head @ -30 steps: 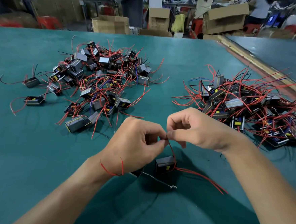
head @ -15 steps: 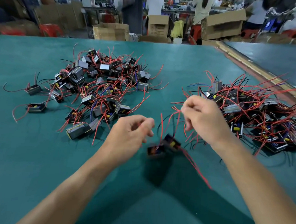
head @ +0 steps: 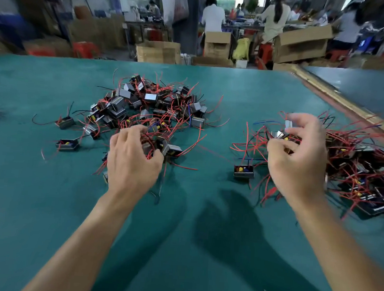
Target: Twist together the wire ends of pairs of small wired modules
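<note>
My left hand point(head: 133, 161) curls down into the near edge of the left pile point(head: 152, 110), thumb and fingers round a wired module point(head: 147, 148). My right hand point(head: 297, 157) hangs half-curled over the right pile point(head: 358, 161); I cannot tell whether it holds anything. A loose module point(head: 243, 171) lies just beside it on the green table point(head: 23, 201).

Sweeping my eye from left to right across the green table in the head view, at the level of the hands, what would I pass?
Stray module → left hand → lone module → right hand → bulk of the right heap. The left heap is skipped, since the left hand overlaps it.
</note>
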